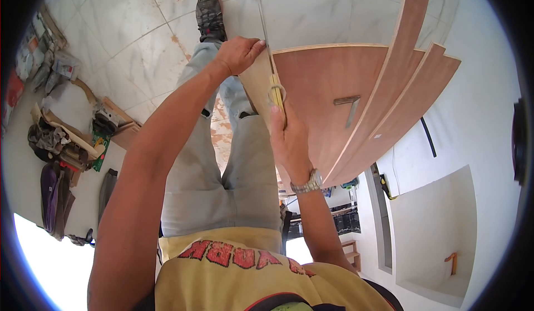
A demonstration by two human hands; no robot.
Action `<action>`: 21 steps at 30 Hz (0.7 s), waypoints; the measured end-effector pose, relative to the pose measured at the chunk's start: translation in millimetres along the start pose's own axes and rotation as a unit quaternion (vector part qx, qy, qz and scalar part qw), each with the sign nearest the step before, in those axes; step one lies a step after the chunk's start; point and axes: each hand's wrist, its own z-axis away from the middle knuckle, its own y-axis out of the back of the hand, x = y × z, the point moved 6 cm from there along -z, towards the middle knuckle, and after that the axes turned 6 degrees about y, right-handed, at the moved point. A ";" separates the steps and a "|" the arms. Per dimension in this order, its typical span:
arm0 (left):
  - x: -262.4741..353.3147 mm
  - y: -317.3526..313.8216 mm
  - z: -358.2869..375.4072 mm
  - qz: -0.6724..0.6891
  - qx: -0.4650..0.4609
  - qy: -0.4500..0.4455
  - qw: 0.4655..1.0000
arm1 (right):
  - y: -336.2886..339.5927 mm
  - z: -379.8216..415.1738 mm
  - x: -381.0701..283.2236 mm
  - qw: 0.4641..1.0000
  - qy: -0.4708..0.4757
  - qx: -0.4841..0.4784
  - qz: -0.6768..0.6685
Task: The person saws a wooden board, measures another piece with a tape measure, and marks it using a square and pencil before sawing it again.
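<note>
A narrow plywood strip [257, 80] stands on edge in front of my legs. My left hand [239, 52] is closed around its far end. My right hand [289, 138], with a metal watch on the wrist, grips the near part of the strip. Its thumb presses a thin yellow tool with a round ring [276, 93] against the strip's edge. Both hands are close together over my right knee. What kind of tool the yellow one is I cannot tell.
A large plywood sheet [322, 83] lies to the right with a metal square [349, 108] on it. Long curved-looking plywood boards [403, 60] lean beside it. My shoe [210, 16] rests on the tiled floor [128, 27]. Bags, rags and tools [61, 138] are piled on the left.
</note>
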 end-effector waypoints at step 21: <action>4.1 -2.3 9.0 0.001 0.000 -0.009 1.000 | -32.3 -73.0 32.3 0.995 -0.014 -0.064 -0.076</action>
